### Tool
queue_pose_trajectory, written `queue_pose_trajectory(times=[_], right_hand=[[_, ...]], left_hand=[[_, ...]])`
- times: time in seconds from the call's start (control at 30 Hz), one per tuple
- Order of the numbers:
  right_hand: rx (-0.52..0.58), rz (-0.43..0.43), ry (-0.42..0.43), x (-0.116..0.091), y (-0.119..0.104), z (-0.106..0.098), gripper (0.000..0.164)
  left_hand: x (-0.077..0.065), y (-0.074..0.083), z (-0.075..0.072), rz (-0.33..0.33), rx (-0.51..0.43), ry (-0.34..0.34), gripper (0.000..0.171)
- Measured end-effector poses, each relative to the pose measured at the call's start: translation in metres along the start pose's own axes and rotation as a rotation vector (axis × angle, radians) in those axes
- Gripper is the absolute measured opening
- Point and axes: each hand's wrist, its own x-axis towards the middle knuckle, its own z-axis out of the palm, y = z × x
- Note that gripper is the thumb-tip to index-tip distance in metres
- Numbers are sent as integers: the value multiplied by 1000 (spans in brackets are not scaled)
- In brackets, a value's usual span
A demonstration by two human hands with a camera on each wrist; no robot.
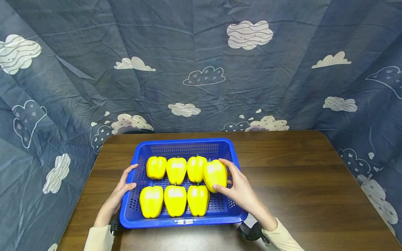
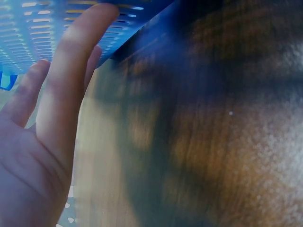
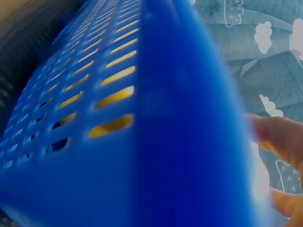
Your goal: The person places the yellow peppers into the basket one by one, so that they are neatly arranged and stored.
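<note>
A blue plastic basket (image 1: pixel 183 221) with slotted walls stands on the table, holding several yellow bell peppers in two rows, such as one bell pepper (image 1: pixel 151 202) at the front left. At the back right my right hand (image 1: pixel 240 186) grips another bell pepper (image 1: pixel 215 176) between thumb and fingers; it overlaps its neighbour in the back row. My left hand (image 1: pixel 116 193) holds the basket's left rim, thumb and a fingertip over the edge. The left wrist view shows fingers against the basket's outer wall. In the right wrist view, the basket wall (image 3: pixel 189 118) hides most of the right hand.
The brown wooden table (image 1: pixel 292 181) extends to the right of the basket. Behind it hangs a grey-blue cloth (image 1: pixel 201 45) with white cloud prints, which also covers both sides.
</note>
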Motion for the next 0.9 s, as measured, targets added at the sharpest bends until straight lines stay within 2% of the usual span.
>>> queue_pose_trajectory(times=[0.23, 0.4, 0.57, 0.7, 0.9], right_hand=[[-152, -64, -8, -1, 1, 4, 76], [-257, -60, -19, -1, 1, 8, 77], [-342, -101, 10, -2, 2, 12, 72], [-394, -150, 37, -2, 3, 14, 68], [-406, -151, 31, -4, 2, 14, 64]], left_hand=[[-1, 1, 0, 8, -7, -8, 59], [-1, 0, 0, 3, 3, -5, 59], [-1, 0, 0, 6, 1, -7, 58], [-1, 0, 0, 4, -5, -11, 58], [0, 1, 0, -1, -2, -5, 58]])
